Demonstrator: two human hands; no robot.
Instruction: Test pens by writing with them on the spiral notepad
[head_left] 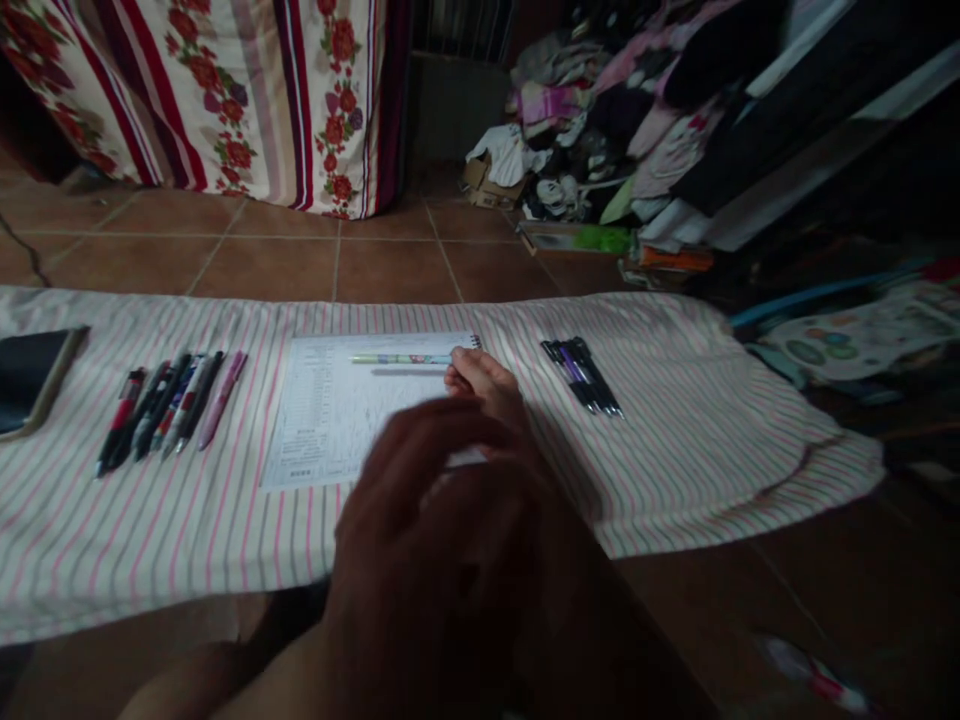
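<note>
My right hand [484, 382] is closed, pinching the right end of a slim pen [401, 359] with a pale green and blue printed barrel. The pen lies level just above a spiral notebook [307, 400], casting a shadow on its white page. My left hand [427, 490] is close to the camera, dark and blurred, with its fingers bent. It overlaps my right wrist in view and hides the notebook's lower right part. Whether it holds anything is not clear. Left of the notebook lies a row of several pens [180, 405]; to its right is a bunch of dark and purple pens [581, 375].
A striped cloth [675, 430] covers the long surface. A dark flat object with a pale rim [34, 380] lies at the left edge. Beyond are a tiled floor [285, 255], a floral curtain [247, 100] and a heap of clothes [570, 130].
</note>
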